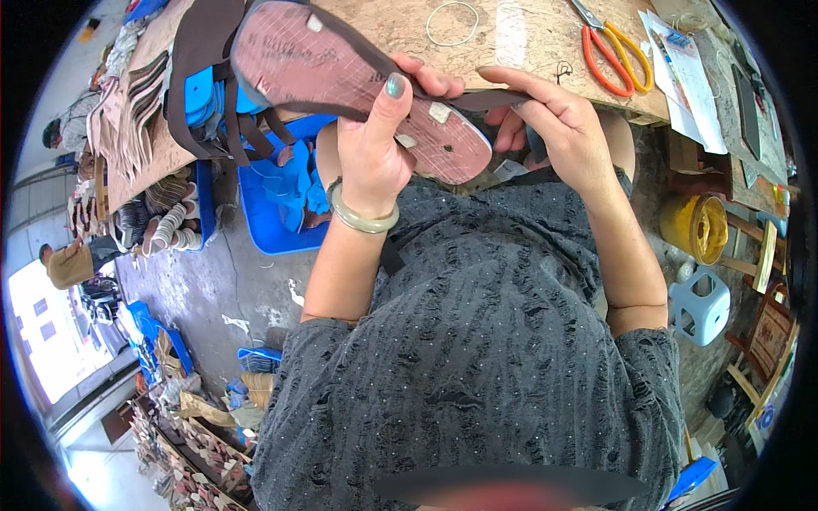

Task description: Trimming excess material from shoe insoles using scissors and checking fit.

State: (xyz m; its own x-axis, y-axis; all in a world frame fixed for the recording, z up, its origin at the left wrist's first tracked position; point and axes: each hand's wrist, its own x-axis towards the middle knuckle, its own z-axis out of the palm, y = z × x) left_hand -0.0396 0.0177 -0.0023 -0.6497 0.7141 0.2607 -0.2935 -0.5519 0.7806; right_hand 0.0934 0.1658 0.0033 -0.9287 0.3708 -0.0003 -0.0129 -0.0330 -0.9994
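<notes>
1. From where I stand: left hand is closed on a reddish-brown sandal sole. Thumb flat on the near face, other fingers behind, tips showing past the far edge.
2. Sole is tilted, held above the person's lap at the near edge of the table, wide end up-left, narrower end down-right. Dark edging, a few pale patches on its face.
3. Right hand: thumb and index nearly together, pinching a dark strap. Lower fingers loosely curled, apart from the sole.
4. Strap spans from beside the left fingertips to the right-hand pinch. Can't tell if it's joined to the sole; fingers hide that end.
5. On the table: scissors with orange and yellow handles, beyond the right hand; thin pale ring beyond the sole.
6. Blue tub below the sole's left side, blue pieces inside.
</notes>
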